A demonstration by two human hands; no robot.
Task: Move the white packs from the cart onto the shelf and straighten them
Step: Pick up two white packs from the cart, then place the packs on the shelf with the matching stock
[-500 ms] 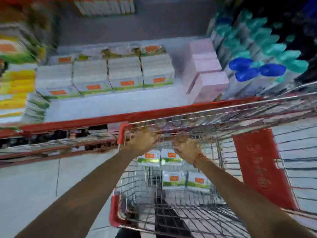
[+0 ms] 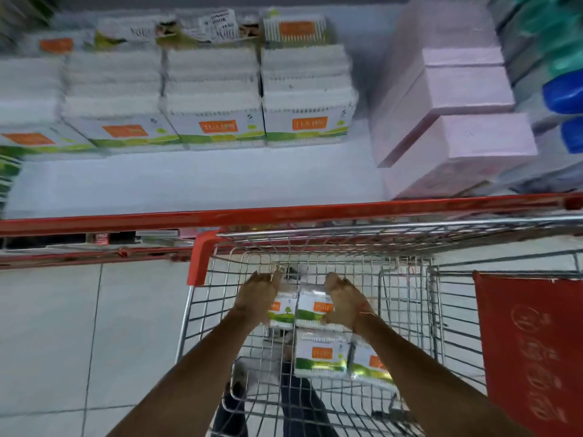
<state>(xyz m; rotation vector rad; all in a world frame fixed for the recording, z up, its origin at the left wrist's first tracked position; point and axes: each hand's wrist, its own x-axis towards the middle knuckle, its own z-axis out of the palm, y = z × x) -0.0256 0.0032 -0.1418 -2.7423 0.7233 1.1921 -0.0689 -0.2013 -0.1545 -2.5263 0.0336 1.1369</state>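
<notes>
Both of my hands reach down into the wire cart [image 2: 407, 279]. My left hand [image 2: 257, 298] lies on the left side of a white pack [image 2: 281, 313] with an orange label and green stripe. My right hand [image 2: 345, 302] grips the right side of a neighbouring white pack [image 2: 310, 305]. The two packs sit pressed together between my palms. Two more white packs [image 2: 320, 354] lie lower in the cart, nearer to me. Rows of the same white packs [image 2: 217, 99] stand on the white shelf [image 2: 189, 181] above.
The shelf's red front rail [image 2: 284, 212] runs just beyond the cart's red corner guard [image 2: 202, 257]. Pink boxes [image 2: 457, 121] fill the shelf's right side, with blue-capped bottles [image 2: 564, 96] further right. A red flap [image 2: 533, 351] hangs inside the cart. Grey tiled floor [image 2: 79, 326] lies to the left.
My hands have dropped from the cart's top edge down onto the two upper packs. The view has moved closer to the shelf and cart.
</notes>
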